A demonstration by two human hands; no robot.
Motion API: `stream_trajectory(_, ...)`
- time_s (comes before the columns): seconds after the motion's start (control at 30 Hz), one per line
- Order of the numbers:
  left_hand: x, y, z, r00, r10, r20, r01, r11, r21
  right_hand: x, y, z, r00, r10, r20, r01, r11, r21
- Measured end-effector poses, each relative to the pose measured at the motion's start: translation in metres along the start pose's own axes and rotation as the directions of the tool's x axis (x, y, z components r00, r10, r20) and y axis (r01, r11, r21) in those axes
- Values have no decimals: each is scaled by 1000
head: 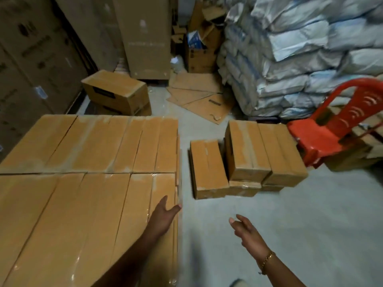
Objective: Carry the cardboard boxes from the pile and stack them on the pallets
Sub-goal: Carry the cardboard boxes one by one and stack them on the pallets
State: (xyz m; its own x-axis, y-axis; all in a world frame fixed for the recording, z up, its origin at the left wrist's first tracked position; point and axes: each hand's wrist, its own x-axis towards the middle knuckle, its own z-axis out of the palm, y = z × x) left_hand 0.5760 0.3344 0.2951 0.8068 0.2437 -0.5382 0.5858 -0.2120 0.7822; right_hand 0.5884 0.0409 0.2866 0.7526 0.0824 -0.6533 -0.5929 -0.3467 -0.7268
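A wide, tight stack of brown taped cardboard boxes (89,183) fills the left half of the view; what it stands on is hidden. A small pile of the same boxes (246,156) sits on the grey floor to the right, one low box (207,166) in front and two raised ones behind. My left hand (164,216) hovers over the stack's right edge, fingers straight, holding nothing. My right hand (246,230) is stretched out over the floor short of the pile, fingers loose and empty, a gold bracelet on the wrist.
A red plastic chair (331,129) leans beside the pile. Stacked grey-blue sacks (290,59) rise at the back right. Flattened cardboard (199,96) and a loose box (116,92) lie on the floor behind. Tall cartons (41,48) line the left wall.
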Motion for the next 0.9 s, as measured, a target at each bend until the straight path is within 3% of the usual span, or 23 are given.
stream_trajectory(0.3, 49, 108, 195, 980, -11, 199, -3, 998, 68, 37, 6, -198, 991, 19, -134, -13, 999, 51)
stream_trajectory(0.47, 61, 142, 249, 966, -41, 255, 10, 993, 118, 69, -5, -263, 990, 25, -138, -19, 999, 46)
stream_trajectory(0.67, 102, 148, 251, 977, -64, 205, 39, 992, 121, 129, -26, -277, 997, 7, -82, -7, 1000, -3)
stream_trajectory(0.9, 200, 123, 239, 989, -84, 119, 65, 986, 155, 253, -45, -239, 999, 27, 38, -23, 994, -104)
